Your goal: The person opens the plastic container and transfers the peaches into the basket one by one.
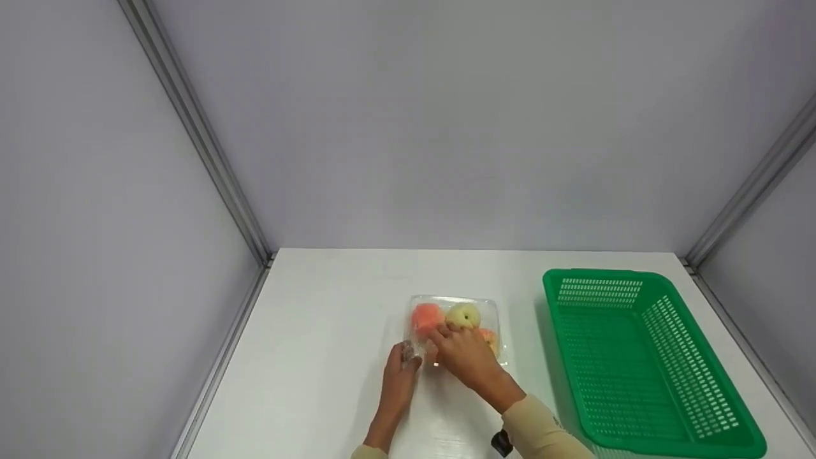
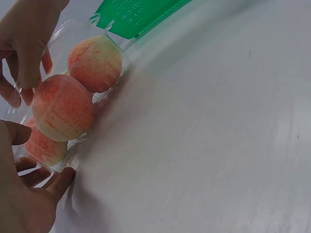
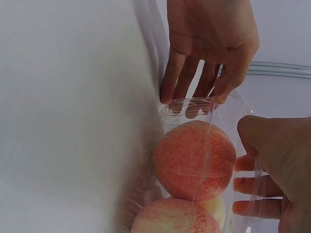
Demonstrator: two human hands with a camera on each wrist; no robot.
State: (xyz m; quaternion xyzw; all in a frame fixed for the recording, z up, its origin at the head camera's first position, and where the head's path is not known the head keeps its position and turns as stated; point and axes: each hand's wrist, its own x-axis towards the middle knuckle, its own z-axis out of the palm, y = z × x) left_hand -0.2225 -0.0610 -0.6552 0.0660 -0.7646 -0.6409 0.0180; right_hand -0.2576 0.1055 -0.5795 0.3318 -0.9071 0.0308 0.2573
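A clear plastic clamshell box (image 1: 454, 299) holding several peaches lies on the white table. One peach (image 1: 427, 317) looks pinkish red, another (image 1: 464, 314) is pale yellow, and a third (image 1: 489, 339) is partly covered by the right hand. My left hand (image 1: 398, 382) grips the box's near left corner, thumb above and fingers along its side. Reaching over the near side, my right hand (image 1: 468, 357) pinches the clear lid; its fingers (image 3: 255, 184) show through the plastic in the right wrist view. How far the lid stands raised is hard to see.
To the right of the box sits a green plastic basket (image 1: 577, 382) with slotted walls. White table surface (image 1: 306, 357) stretches to the left. Grey panels (image 1: 446, 127) with metal rails (image 1: 210, 140) enclose the table at the back and sides.
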